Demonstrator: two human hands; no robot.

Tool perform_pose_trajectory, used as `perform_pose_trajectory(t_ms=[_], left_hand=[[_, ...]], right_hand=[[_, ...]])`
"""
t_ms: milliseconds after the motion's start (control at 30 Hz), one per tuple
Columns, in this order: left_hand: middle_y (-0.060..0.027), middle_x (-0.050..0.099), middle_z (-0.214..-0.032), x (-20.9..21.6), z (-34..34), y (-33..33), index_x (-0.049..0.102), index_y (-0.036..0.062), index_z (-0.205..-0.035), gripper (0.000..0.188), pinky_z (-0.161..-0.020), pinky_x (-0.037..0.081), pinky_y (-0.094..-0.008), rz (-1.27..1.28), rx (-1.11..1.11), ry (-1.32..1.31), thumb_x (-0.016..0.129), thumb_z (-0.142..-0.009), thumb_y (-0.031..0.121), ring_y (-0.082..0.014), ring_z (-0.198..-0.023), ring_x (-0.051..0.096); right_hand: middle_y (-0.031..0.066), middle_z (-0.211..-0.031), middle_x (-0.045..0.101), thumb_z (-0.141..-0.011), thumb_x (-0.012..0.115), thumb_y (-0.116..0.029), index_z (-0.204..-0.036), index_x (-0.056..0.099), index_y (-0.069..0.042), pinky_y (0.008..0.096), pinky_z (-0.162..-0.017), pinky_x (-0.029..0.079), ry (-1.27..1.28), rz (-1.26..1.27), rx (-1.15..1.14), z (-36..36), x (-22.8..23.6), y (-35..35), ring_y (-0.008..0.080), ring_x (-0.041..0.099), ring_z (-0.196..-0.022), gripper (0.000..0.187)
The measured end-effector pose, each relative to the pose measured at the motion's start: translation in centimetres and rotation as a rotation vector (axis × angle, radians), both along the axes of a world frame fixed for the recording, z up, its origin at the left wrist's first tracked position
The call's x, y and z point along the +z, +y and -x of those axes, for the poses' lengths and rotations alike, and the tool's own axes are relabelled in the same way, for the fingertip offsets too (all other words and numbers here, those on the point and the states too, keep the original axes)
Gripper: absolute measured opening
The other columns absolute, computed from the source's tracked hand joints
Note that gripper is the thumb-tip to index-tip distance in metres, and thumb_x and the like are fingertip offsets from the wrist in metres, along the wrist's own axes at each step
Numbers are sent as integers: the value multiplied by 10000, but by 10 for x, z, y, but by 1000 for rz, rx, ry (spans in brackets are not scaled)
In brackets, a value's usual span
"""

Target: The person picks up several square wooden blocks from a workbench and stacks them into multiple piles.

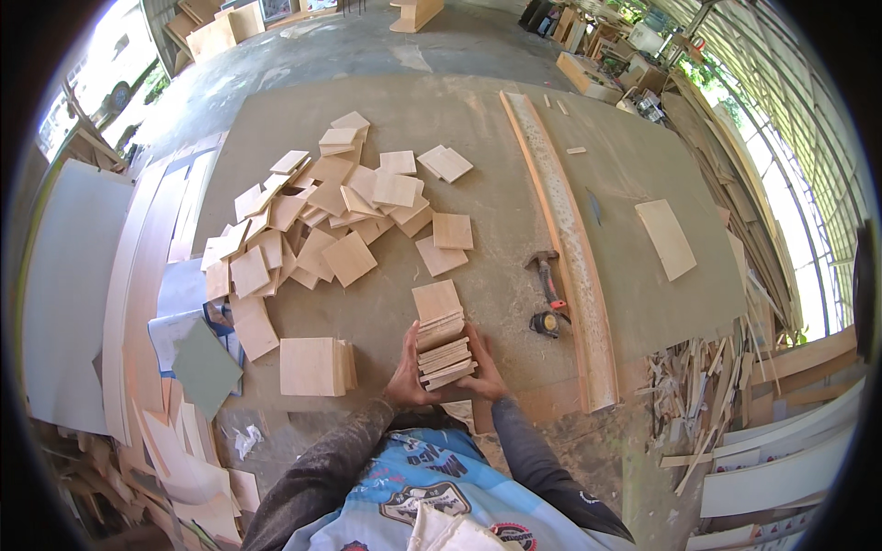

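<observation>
Near the table's front edge, a stack of thin square wooden pieces [445, 347] sits between my two hands. My left hand [407, 372] presses on its left side, and my right hand [486, 367] closes on its right side. The edges of the pieces face me, slightly uneven, and the top one shows its flat face. To the left stands another neat stack of square pieces [312, 366]. Beyond it spreads a large loose heap of similar squares [322, 207]. Two overlapping squares [450, 231] lie just beyond the stack I hold.
On the right, a long wooden board with a raised edge [560, 248] crosses the worktable [496, 119]. Beside it lie a hammer [546, 280] and a tape measure [546, 323]. A larger wooden panel [666, 240] rests farther right. Offcuts [694, 390] pile up beside the table. A green sheet [208, 369] lies at left.
</observation>
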State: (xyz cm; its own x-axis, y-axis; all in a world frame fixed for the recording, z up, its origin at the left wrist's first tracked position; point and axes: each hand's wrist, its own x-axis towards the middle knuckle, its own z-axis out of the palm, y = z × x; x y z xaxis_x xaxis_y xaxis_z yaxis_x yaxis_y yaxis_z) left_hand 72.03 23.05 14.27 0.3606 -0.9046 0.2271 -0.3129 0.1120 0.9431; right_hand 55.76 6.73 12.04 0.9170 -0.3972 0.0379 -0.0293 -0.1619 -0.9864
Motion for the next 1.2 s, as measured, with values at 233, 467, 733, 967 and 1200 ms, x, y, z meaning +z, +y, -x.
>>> perform_pose_trajectory(t_ms=[233,467,733,967,1200], left_hand=[[-248,267,-1526,-4,6,-5,-139,8,-1563,1399,-1221,204,-464,66,14,156,871,-619,227,-378,-1459,275],[-204,385,-1474,-5,5,-9,-151,25,-1560,1307,-1215,211,-442,88,57,145,810,-683,144,-339,-1436,337],[-201,374,-1387,-23,-4,-6,174,23,-1505,1099,-1187,242,-452,43,57,202,816,-628,193,-384,-1383,325],[-229,276,-1396,-21,-20,-8,226,32,-1489,1121,-1193,177,-587,-5,88,-411,820,-578,304,-476,-1404,161],[-234,182,-1547,-3,-16,-15,-5,40,-1575,1372,-1231,152,-506,92,134,75,890,-551,225,-397,-1493,146]], right_hand=[[210,-1676,-24,-753,630,-663,-1608,131,-63,590,-1197,-114,442,919,-13,13,-7,1,375,-161,-1534,1158],[236,-1640,153,-743,725,-348,-1556,288,-22,550,-1222,39,462,950,228,-1,16,-21,362,100,-1532,979],[170,-1479,456,-759,782,-217,-1505,402,-21,335,-823,530,298,308,-124,-81,-17,-97,251,626,-1005,860],[166,-1406,484,-717,813,-169,-1485,424,2,340,-1006,455,327,448,96,-125,0,-105,284,546,-1198,878],[165,-1236,619,-806,584,-166,-1440,476,41,338,-970,489,136,-443,172,-97,19,-81,239,597,-1147,676]])
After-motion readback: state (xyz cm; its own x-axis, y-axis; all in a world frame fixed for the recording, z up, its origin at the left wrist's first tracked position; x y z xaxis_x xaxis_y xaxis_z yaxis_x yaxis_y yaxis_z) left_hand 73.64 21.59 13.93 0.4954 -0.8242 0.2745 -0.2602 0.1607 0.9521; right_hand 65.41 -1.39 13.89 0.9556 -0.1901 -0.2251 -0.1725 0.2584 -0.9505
